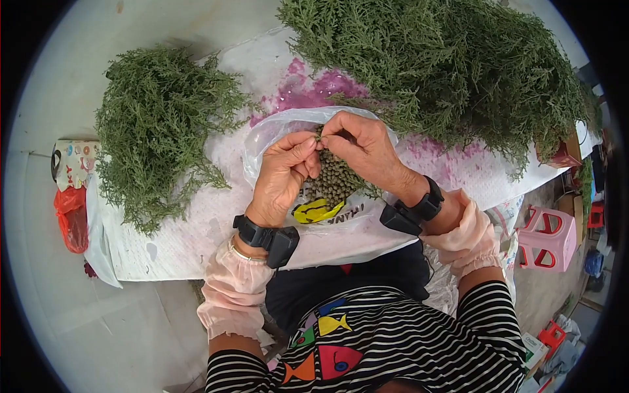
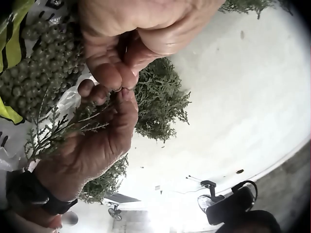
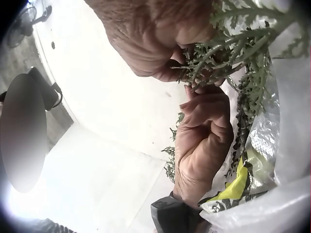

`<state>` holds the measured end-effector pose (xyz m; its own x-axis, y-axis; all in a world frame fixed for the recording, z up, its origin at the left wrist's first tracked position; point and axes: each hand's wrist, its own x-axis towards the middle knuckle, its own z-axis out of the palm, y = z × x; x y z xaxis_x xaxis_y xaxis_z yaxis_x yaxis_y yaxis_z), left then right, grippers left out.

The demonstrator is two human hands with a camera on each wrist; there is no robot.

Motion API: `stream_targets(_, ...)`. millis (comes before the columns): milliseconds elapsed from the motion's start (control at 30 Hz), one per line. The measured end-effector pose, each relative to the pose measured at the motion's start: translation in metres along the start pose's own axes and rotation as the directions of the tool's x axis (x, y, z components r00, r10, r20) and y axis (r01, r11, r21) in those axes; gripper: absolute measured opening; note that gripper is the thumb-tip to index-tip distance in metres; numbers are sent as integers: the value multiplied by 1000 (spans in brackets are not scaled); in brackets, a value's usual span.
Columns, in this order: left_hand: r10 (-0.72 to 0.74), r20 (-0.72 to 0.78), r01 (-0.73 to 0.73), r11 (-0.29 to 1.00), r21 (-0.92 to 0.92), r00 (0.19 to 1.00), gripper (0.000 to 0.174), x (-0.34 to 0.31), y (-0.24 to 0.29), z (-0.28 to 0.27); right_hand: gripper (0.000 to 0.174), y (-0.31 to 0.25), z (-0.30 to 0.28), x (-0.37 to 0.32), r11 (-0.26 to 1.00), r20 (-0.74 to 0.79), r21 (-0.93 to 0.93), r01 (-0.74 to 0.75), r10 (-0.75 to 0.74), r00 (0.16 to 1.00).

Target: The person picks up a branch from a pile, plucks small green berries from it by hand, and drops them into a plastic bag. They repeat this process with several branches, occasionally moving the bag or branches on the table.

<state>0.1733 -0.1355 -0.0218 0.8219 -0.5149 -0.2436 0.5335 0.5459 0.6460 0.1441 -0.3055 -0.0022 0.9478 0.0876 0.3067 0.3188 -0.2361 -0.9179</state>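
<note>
My left hand (image 1: 288,171) and right hand (image 1: 370,149) meet fingertip to fingertip over a white plastic bag (image 1: 257,141) with a yellow printed patch. The right hand holds a green cypress sprig (image 2: 63,127), whose leafy end trails back under the palm toward the wrist. Thumb and forefinger of the left hand pinch at the sprig's tip, where the two hands come together; the tip itself is mostly hidden by fingers. Below them, inside the bag, lies a heap of small round green-brown balls (image 1: 331,180).
A large pile of cypress branches (image 1: 439,65) covers the table's far right, and a smaller pile (image 1: 164,131) lies at left. The white table cover (image 1: 196,242) has purple stains. A pink stool (image 1: 547,239) stands on the floor at right. A red bag (image 1: 71,219) hangs at left.
</note>
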Motion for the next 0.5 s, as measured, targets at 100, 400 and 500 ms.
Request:
stream_targets(100,5,-4,-5,1000,17,1000,9,0,0,0,5,-2,0,0,1000,-5,-12,1,-1,1000)
stream_targets(400,50,0,-50,996,78,999,10,0,-1,0,6,-1,0,0,1000,-3,-17,-2,2,1000)
stream_targets(500,45,-1,-45,994,95,999,10,0,-1,-2,6,2,0,0,1000,11,3,-5,5,1000)
